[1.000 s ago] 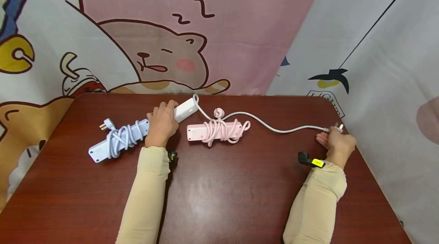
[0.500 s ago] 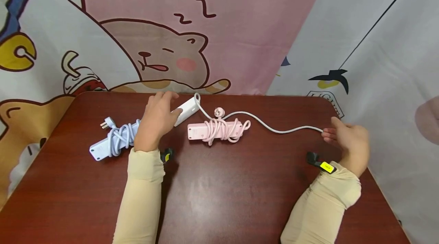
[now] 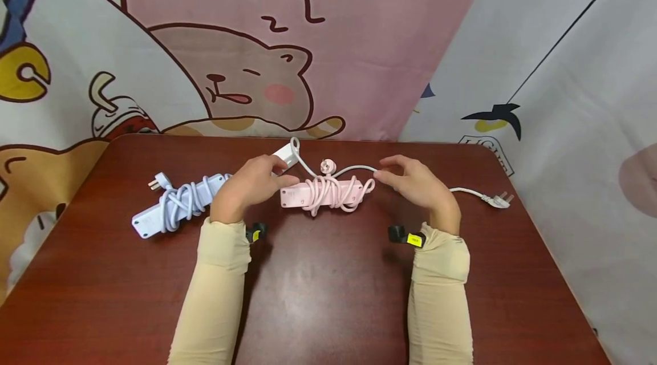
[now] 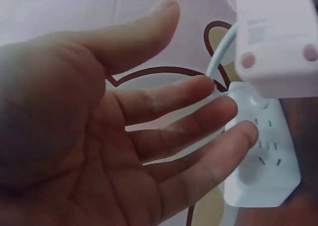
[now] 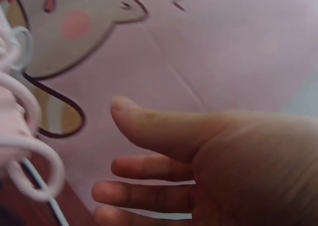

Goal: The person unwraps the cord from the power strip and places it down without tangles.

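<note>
Pink power strip (image 3: 325, 194) (cord-wrapped) between hands (image 3: 248, 185) (image 3: 423, 185), free tabletop (image 3: 328, 291) in front

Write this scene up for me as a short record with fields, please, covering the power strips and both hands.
Surface: brown table
Blue strip: left side, blue cord wound round it
Pink strip: middle, pink cord wound round it
White strip: partly hidden by the left hand; white cord unwound, passing behind the pink strip
White plug: near the right table edge
Left hand: holds nothing; contact with a strip unclear
Right hand: holds nothing, near the pink strip's right end
Backdrop: cartoon-print cloth
</note>
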`<action>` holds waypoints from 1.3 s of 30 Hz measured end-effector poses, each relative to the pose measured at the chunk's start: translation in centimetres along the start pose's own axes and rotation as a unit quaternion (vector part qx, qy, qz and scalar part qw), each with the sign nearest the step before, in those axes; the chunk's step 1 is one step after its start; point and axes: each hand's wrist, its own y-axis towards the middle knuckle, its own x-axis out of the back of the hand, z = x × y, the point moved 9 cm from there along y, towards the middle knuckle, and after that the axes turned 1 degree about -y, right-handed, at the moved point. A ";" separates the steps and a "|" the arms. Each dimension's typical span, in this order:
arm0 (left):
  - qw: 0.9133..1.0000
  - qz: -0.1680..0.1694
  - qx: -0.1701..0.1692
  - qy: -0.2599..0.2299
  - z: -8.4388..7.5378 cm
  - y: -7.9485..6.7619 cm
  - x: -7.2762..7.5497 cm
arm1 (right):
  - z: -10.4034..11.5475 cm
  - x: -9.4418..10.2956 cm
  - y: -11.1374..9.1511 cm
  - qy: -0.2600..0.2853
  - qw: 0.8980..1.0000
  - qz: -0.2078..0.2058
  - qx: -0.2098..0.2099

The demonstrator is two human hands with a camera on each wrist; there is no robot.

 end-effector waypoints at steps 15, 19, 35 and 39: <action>0.996 0.085 0.023 0.028 1.0 0.8 -2.9 | 1.1 -5.3 2.2 -0.019 0.994 0.095 0.051; 0.996 0.091 0.004 0.017 0.6 1.0 -3.4 | 1.1 -5.8 2.5 0.002 0.993 0.103 0.056; 0.994 0.095 -0.011 0.049 -1.3 1.2 -5.2 | 0.7 -6.6 3.3 0.001 0.993 0.108 0.038; 0.996 0.088 -0.016 0.026 -1.2 0.9 -4.4 | 1.1 -6.5 3.2 -0.001 0.994 0.105 0.044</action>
